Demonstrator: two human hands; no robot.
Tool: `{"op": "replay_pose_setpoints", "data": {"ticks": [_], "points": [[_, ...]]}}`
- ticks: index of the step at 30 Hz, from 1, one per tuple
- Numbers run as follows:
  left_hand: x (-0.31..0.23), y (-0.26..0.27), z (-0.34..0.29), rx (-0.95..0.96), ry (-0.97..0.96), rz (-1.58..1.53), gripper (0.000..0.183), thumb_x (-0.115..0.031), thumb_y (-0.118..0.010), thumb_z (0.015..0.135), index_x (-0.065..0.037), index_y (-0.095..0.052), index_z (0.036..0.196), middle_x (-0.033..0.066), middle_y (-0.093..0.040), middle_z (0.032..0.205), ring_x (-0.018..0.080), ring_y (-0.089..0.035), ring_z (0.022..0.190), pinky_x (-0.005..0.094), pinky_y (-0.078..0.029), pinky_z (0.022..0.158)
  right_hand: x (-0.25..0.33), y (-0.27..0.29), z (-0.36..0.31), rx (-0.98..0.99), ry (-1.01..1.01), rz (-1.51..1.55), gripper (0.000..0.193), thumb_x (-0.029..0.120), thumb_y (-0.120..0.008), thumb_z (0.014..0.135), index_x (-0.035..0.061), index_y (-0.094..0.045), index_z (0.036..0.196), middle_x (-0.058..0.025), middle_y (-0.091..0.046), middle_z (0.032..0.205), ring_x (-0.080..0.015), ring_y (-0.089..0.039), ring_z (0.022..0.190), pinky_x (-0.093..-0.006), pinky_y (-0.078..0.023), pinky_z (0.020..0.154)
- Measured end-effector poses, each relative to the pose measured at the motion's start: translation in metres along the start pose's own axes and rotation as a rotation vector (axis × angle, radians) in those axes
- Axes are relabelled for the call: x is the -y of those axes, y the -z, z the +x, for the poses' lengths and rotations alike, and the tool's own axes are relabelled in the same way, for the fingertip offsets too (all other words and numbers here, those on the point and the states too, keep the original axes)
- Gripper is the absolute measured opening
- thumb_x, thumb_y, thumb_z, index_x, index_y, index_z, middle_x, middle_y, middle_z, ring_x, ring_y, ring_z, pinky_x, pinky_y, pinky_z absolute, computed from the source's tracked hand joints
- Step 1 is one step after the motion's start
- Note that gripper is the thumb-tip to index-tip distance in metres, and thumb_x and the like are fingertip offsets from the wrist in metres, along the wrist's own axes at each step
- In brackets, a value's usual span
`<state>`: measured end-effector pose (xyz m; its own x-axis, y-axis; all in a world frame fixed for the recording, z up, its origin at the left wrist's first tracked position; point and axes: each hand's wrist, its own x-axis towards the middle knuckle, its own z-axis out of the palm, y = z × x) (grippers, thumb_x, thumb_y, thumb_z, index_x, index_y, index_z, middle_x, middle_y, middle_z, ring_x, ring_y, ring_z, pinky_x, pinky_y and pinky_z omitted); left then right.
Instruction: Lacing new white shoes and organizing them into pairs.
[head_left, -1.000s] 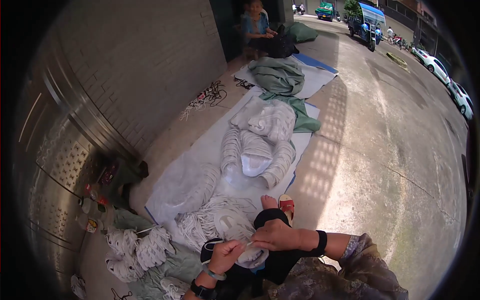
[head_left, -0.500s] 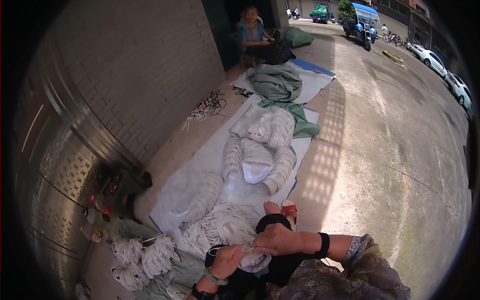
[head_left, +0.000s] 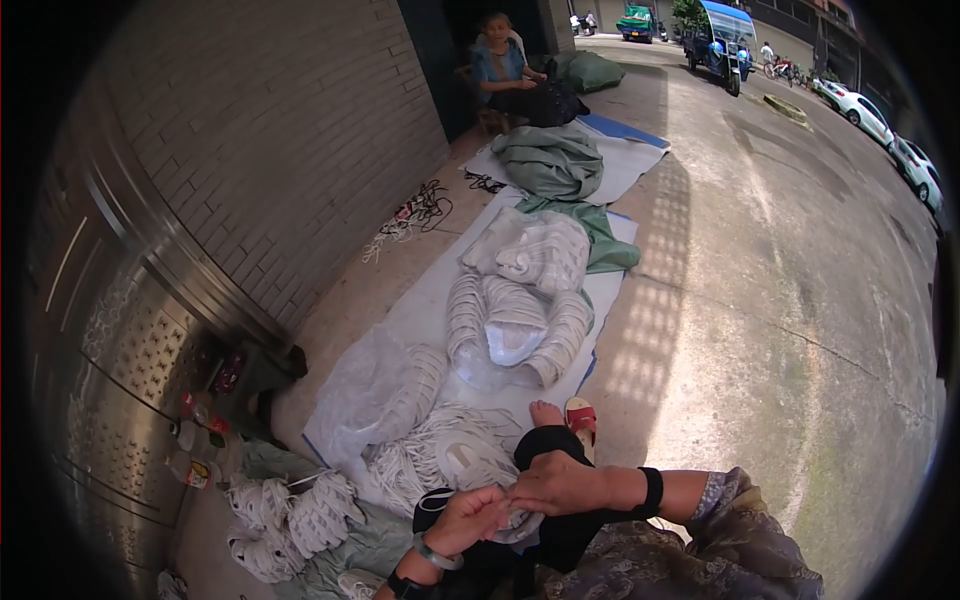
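Observation:
My left hand [head_left: 472, 520] and my right hand [head_left: 562, 484] meet over my lap with their fingers pinched together. A thin white shoelace showed between them half a second ago; the fingertips now mostly hide it. Just below the hands is a pale shoe upper [head_left: 520, 532], partly covered by them. In front of them lies a heap of white shoelaces [head_left: 410, 470], and another white shoe upper [head_left: 472, 462] rests at its right edge.
Stacked white shoe uppers [head_left: 562, 340] and a clear plastic bag [head_left: 350, 385] lie on a pale ground sheet [head_left: 415, 300]. More bundled uppers [head_left: 320, 515] are at the left on green cloth. Further off, a person [head_left: 505, 75] sits by the wall; a three-wheeler [head_left: 722, 50] stands on the road.
My hands have come closer together, the left moving right toward the right hand. The lace that showed between the fingertips is now mostly hidden.

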<state>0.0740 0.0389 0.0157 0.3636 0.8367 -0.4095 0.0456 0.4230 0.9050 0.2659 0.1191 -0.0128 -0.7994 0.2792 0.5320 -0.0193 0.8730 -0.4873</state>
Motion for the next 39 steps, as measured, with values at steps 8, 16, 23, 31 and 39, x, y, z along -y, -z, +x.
{"op": "replay_pose_setpoints", "data": {"ticks": [8,16,23,31,39], "points": [[0.003,0.005,-0.003,0.016,-0.092,-0.069,0.012,-0.015,-0.055,0.087,-0.004,-0.059,0.086,-0.0065,-0.049,0.063,-0.0005,-0.038,0.051,0.0142,-0.027,0.044,0.007,0.001,0.007,-0.031,0.017,0.034,0.016,0.023,-0.057,0.079,0.0086,-0.053,0.073,-0.0061,-0.055,0.062,-0.0264,-0.055,0.055,-0.0346,-0.044,0.053],[-0.001,0.002,-0.004,-0.045,-0.08,-0.043,0.012,-0.014,-0.057,0.086,-0.003,-0.06,0.089,-0.0074,-0.047,0.06,-0.001,-0.036,0.049,0.015,-0.024,0.042,0.0,-0.002,0.001,-0.019,0.0,0.042,0.014,0.022,-0.057,0.08,0.0079,-0.059,0.082,-0.0061,-0.056,0.064,-0.0251,-0.054,0.058,-0.0341,-0.042,0.055],[0.004,0.004,-0.003,-0.087,-0.093,-0.025,0.011,-0.011,-0.059,0.085,-0.002,-0.062,0.09,-0.0075,-0.049,0.061,-0.0014,-0.037,0.05,0.0148,-0.025,0.043,-0.003,-0.002,0.0,-0.029,-0.026,0.044,0.014,0.021,-0.059,0.079,0.008,-0.055,0.078,-0.0066,-0.055,0.062,-0.0258,-0.054,0.057,-0.0347,-0.043,0.054],[0.006,0.005,-0.003,-0.099,-0.096,-0.016,0.01,-0.01,-0.059,0.084,-0.002,-0.062,0.089,-0.0075,-0.049,0.062,-0.0014,-0.038,0.05,0.0145,-0.026,0.043,-0.003,-0.001,0.001,-0.05,-0.016,0.061,0.014,0.02,-0.059,0.078,0.0081,-0.052,0.075,-0.0067,-0.055,0.063,-0.0269,-0.055,0.056,-0.0351,-0.043,0.052],[0.009,0.006,-0.003,-0.098,-0.125,0.029,0.01,-0.011,-0.059,0.084,-0.002,-0.063,0.089,-0.0082,-0.049,0.062,-0.0015,-0.037,0.05,0.0146,-0.025,0.043,-0.002,-0.002,0.001,-0.043,-0.012,0.073,0.013,0.02,-0.058,0.079,0.0084,-0.053,0.076,-0.0063,-0.055,0.063,-0.0267,-0.055,0.056,-0.0351,-0.043,0.053]]}}
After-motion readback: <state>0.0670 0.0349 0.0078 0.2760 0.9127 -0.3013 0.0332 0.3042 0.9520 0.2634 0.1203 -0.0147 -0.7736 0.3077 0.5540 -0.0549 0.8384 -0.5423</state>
